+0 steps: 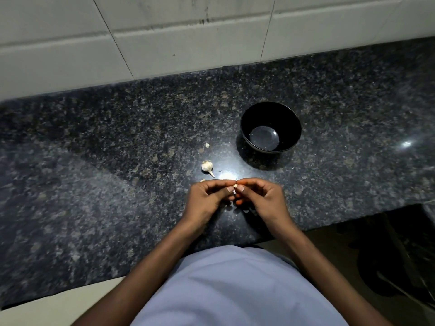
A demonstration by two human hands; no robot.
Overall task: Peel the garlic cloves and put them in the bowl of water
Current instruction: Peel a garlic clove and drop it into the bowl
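Pinched garlic clove (235,186) between left hand (210,198) and right hand (261,196) near countertop (117,142) front edge, thumbnails working skin loose; bowl (270,109) within reach.

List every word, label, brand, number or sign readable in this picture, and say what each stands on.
None: no readable text shows anywhere.
Black bowl: plain, no brand or mark.
Granite counter: only speckle.
Wall tiles: only smudges and grout lines.
Garlic bulb: no label.
Shirt: plain, no print.

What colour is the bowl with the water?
Black, inside and out; the bowl shows clearly in the head view.
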